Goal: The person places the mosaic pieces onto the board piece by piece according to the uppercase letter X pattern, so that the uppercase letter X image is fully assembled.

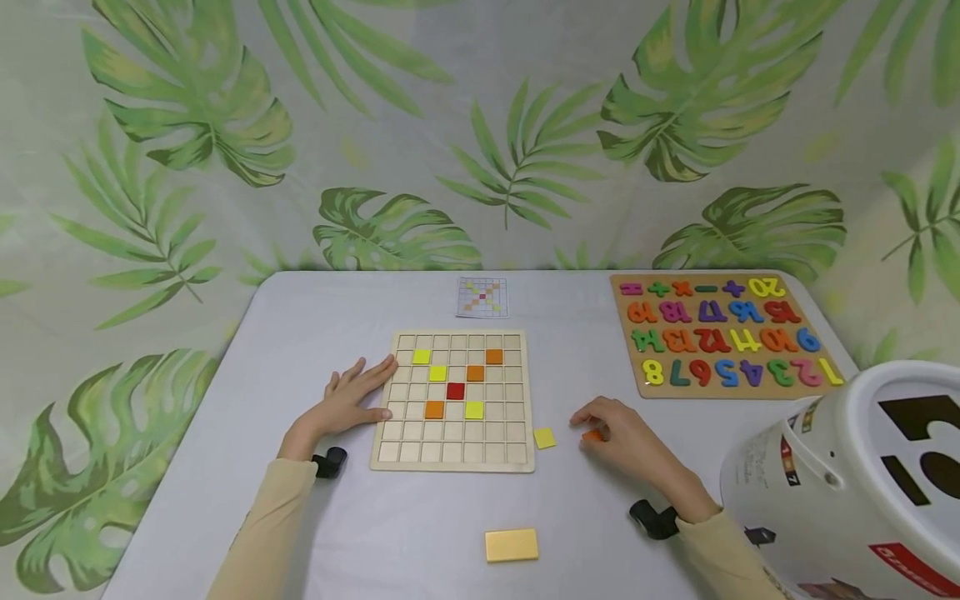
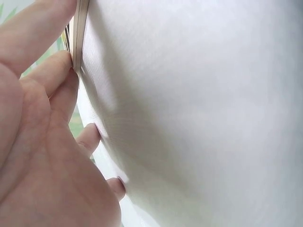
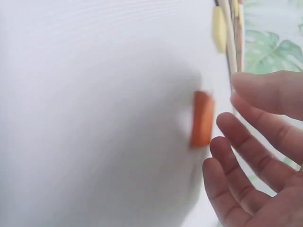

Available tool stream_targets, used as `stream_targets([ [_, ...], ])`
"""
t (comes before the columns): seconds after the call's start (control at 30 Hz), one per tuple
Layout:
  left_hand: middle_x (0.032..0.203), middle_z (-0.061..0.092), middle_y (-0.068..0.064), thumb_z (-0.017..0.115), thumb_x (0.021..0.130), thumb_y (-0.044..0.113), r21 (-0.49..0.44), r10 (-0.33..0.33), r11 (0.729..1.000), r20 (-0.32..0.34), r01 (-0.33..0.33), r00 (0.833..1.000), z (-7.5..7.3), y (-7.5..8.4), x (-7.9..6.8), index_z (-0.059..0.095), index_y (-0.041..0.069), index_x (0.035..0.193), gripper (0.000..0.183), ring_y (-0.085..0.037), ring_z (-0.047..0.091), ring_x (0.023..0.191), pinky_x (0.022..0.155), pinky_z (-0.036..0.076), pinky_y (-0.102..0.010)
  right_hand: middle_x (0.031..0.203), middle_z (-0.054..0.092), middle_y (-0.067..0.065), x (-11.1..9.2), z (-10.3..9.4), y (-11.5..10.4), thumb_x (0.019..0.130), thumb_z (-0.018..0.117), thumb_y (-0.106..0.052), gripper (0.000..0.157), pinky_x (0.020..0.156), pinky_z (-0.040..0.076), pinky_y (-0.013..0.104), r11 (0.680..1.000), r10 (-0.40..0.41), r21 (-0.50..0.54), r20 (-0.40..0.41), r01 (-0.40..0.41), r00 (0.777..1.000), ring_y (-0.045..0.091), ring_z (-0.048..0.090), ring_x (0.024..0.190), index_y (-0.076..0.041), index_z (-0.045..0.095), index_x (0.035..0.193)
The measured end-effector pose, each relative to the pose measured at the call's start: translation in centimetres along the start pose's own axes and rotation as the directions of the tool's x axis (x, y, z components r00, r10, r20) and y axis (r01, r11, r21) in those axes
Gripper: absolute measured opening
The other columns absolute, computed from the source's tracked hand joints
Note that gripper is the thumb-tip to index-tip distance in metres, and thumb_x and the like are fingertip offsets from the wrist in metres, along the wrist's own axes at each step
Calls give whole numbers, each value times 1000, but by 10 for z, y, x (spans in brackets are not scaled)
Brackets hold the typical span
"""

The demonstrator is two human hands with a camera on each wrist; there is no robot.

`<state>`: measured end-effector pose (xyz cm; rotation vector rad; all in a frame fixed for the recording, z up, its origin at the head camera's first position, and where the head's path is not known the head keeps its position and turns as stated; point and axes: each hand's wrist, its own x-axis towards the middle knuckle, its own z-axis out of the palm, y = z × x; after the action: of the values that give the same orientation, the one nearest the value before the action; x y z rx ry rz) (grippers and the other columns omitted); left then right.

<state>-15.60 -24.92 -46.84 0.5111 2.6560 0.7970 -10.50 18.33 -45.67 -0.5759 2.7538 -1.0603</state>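
A wooden grid board (image 1: 452,451) lies in the middle of the table with yellow, orange and one red tile (image 1: 455,391) in its cells. My left hand (image 1: 347,402) rests at the board's left side, thumb and index finger touching its edge, the other fingers spread on the cloth. To the right, my right hand (image 1: 617,433) hovers over a loose orange tile (image 3: 202,119) on the table. Its fingers are slightly bent and apart, with the tile beyond the fingertips in the right wrist view. A loose yellow tile (image 1: 544,438) lies between that hand and the board.
Behind the board lies a pattern card (image 1: 482,298). A number puzzle board (image 1: 630,292) sits at the back right. A large white bucket (image 1: 765,467) stands close to my right forearm. Near the front lies a pale yellow block (image 1: 512,546).
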Motion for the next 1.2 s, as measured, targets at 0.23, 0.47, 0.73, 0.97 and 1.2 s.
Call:
stream_targets([
  [0.23,158,16,-9,67,89,37,2,-3,1000,-5,3,1000,0,0,0,23,11,153,82,-43,-2,142,104,-11,-66,95,59,-1,-15,-1,13,73,71,11,30,79,50,39,999,17,-38,9,-17,1000,18,55,89,-7,67,97],
  [0.47,158,17,-9,68,88,36,6,2,1000,-9,-2,1000,0,-1,0,23,10,152,82,-44,-2,141,103,-10,-67,91,58,-2,-4,6,5,74,74,7,27,76,51,34,998,42,-36,-18,-42,999,14,56,84,-6,67,97],
  [0.73,158,17,-10,68,88,36,-3,5,1000,-12,-5,1000,0,0,1,24,10,152,82,-45,-1,141,103,-10,-67,90,57,-2,31,24,-35,75,75,5,26,75,50,31,1000,5,12,30,-6,1000,14,53,82,-6,67,97],
  [0.97,158,17,-11,68,88,34,4,6,1000,-12,-6,1000,0,2,0,24,9,152,82,-45,-1,141,103,-10,-67,93,57,-1,64,44,-72,79,74,1,23,76,49,31,986,-159,68,125,151,979,16,53,85,-5,66,99],
  [1.2,158,17,-11,68,88,34,0,2,1000,-7,-2,1000,-1,2,0,24,9,152,81,-45,-1,141,104,-10,-66,95,59,-3,95,73,-102,83,73,-7,19,77,46,23,956,-289,23,224,291,931,13,52,85,-7,67,101],
])
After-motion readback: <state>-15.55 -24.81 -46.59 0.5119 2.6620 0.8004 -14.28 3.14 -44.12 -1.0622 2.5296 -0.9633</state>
